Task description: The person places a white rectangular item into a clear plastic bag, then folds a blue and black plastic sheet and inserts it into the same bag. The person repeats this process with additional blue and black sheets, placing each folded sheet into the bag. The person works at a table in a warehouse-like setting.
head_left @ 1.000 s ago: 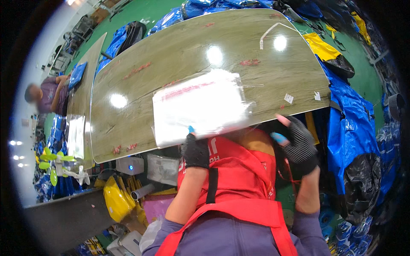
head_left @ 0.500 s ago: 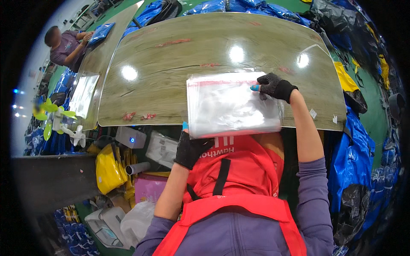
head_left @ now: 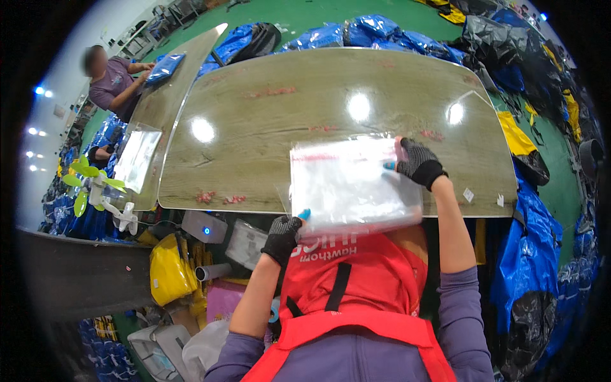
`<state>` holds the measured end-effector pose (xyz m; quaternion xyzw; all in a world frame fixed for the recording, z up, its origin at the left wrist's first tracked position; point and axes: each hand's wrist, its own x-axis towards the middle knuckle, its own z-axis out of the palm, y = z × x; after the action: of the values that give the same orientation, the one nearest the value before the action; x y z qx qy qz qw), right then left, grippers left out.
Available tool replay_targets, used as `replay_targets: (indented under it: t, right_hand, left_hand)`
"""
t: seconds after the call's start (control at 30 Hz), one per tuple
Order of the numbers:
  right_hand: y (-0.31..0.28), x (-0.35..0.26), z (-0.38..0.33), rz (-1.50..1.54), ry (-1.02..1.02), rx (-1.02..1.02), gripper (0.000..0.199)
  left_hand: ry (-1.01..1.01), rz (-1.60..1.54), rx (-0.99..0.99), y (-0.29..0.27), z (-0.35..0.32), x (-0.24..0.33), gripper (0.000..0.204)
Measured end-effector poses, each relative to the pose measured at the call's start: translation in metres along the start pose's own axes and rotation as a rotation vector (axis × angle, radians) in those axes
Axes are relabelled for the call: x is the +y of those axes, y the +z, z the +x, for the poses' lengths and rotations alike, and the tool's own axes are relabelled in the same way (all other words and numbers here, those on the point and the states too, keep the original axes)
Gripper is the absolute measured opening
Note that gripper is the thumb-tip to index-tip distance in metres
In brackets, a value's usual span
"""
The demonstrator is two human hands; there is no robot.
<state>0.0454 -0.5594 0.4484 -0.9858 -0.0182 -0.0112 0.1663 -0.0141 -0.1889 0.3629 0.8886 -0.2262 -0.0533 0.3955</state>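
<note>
A clear plastic bag (head_left: 349, 184) with a red strip along its top edge lies flat at the near edge of a long wood-grain table (head_left: 305, 108). My left hand (head_left: 283, 234), in a black fingerless glove, pinches the bag's near left corner. My right hand (head_left: 417, 163), gloved the same way, grips the bag's far right corner. A red garment (head_left: 353, 274) hangs in front of me below the table edge, partly hidden under the bag.
Another person (head_left: 111, 76) works at a neighbouring table on the left with a blue packet (head_left: 164, 65). Blue and black bags (head_left: 541, 254) pile along the right and far side. A yellow bag (head_left: 167, 274), a small green fan (head_left: 95, 191) and boxes sit at lower left.
The bag has come down from being held up in the air to lying flat on the table. My right hand moved to its far right corner, and my view shifted left.
</note>
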Motion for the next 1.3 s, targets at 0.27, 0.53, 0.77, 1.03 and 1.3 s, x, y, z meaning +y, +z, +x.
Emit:
replay_targets:
  t: [0.27, 0.53, 0.77, 1.03, 1.3]
  right_hand:
    - [0.014, 0.014, 0.029, -0.225, -0.028, -0.166, 0.087]
    - [0.009, -0.012, 0.022, -0.068, 0.128, 0.277, 0.054]
    - [-0.022, -0.015, -0.031, 2.211, -0.117, -0.546, 0.086]
    - [0.025, -0.004, -0.101, 2.080, 0.426, 0.088, 0.054]
    - [0.040, -0.007, -0.108, 2.234, 0.263, 0.000, 0.055]
  left_hand:
    - [-0.250, -0.379, 0.025, 0.000, 0.029, -0.011, 0.038]
    - [-0.402, -0.945, 0.119, -0.006, 0.072, 0.017, 0.050]
    - [0.409, 0.208, 0.367, -0.070, 0.056, 0.134, 0.040]
    - [0.859, 0.637, -0.092, -0.003, 0.059, 0.140, 0.046]
    - [0.015, -0.172, -0.242, 0.031, 0.081, 0.140, 0.057]
